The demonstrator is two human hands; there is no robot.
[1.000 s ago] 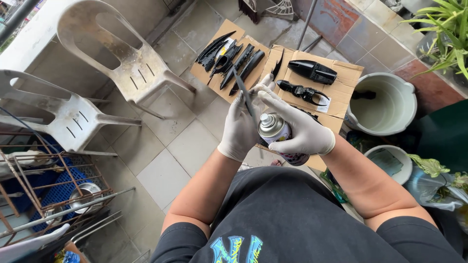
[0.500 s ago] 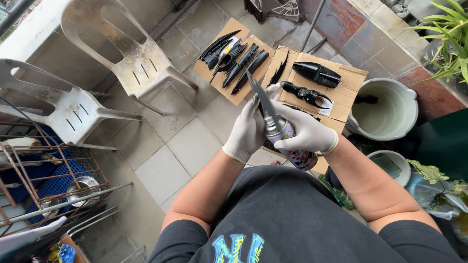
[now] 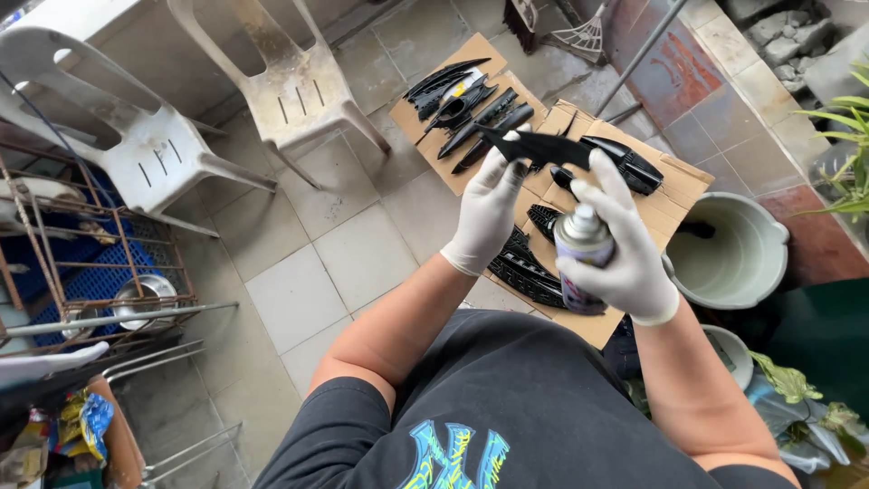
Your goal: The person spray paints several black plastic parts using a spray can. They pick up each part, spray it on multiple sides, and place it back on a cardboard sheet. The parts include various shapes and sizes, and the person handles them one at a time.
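Observation:
My left hand (image 3: 486, 213), in a white glove, holds up a thin black pointed plastic panel (image 3: 536, 148) by its near end. Beside it, my gloved right hand (image 3: 618, 244) grips a spray can (image 3: 581, 256) upright, one finger raised over the nozzle, which sits just below the panel. Beneath both hands, flattened cardboard sheets (image 3: 672, 188) lie on the tiled floor with several black plastic parts (image 3: 462, 110) laid out on them. A black grille-like part (image 3: 528, 268) lies on the cardboard under my hands.
Two worn white plastic chairs (image 3: 290, 86) stand at the upper left. A rusty metal rack (image 3: 100, 272) with a blue crate and a steel bowl is at the left. A pale bucket (image 3: 733, 258) stands right of the cardboard, plants at the right edge.
My left hand has lifted the black panel up and turned it sideways above the can. The right hand with the can has shifted a little right.

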